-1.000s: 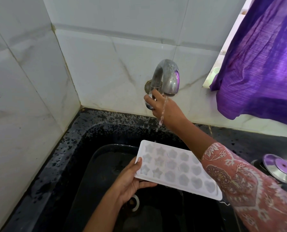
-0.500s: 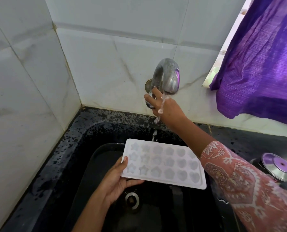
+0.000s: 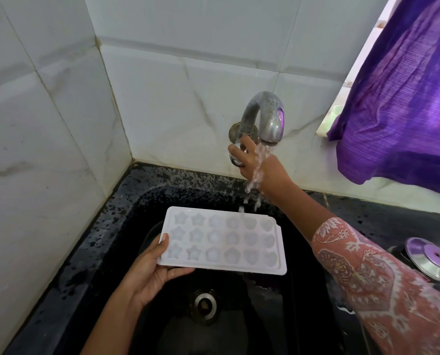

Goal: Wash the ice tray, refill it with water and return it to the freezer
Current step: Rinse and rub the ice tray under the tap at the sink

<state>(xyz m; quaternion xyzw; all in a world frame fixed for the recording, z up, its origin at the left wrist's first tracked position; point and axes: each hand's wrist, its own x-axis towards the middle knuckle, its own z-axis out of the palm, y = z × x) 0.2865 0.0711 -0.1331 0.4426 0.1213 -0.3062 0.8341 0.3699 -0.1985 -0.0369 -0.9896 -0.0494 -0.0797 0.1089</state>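
Note:
A white ice tray (image 3: 222, 239) with star- and heart-shaped cells is held level over the black sink (image 3: 126, 208). My left hand (image 3: 152, 270) grips its left edge, thumb on top. My right hand (image 3: 258, 165) reaches up to the steel tap (image 3: 265, 116) on the tiled wall, its fingers around the tap's knob. Water (image 3: 256, 175) runs from the spout past my right wrist and lands at the tray's far edge.
The sink's steel drain (image 3: 204, 304) lies below the tray. A speckled black counter surrounds the sink. A steel lid (image 3: 434, 260) rests on the counter at the right. A purple curtain (image 3: 403, 85) hangs at the upper right. White tiled walls close the corner.
The water stream has grown stronger. My left hand has shifted the tray to the left and levelled it under the spout. My right hand stays at the tap.

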